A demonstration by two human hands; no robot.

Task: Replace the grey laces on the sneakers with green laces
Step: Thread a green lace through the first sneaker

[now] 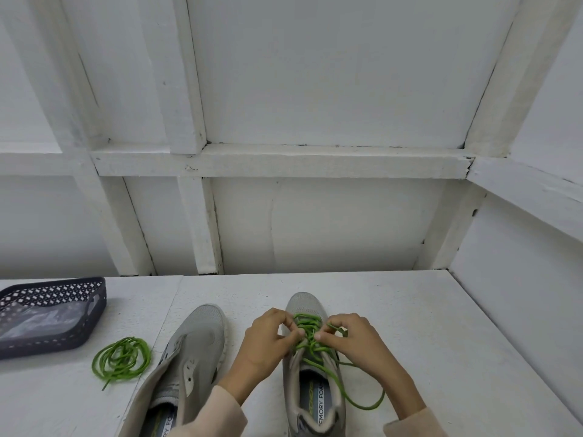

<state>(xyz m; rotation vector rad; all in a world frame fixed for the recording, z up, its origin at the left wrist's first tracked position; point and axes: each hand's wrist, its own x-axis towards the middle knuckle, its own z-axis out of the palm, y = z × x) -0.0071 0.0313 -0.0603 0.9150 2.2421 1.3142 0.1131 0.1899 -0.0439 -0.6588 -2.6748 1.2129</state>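
Tabletop (410,310) is bounded by white walls at the back and right; its widest bare stretch lies right of the shoes. A dark basket (101,305) is cut off by the left edge. An unlaced sneaker (195,339) lies just left of the laced sneaker (304,302). The left hand (265,339) and right hand (353,339) are curled, each pinching the green lace (307,323) over the eyelets. A coiled green lace (121,359) lies near the basket.

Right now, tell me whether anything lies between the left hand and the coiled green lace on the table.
Yes. The unlaced grey sneaker lies between the left hand and the coiled green lace. That hand, pinching the threaded green lace on the other sneaker, would likely have to reach over it.
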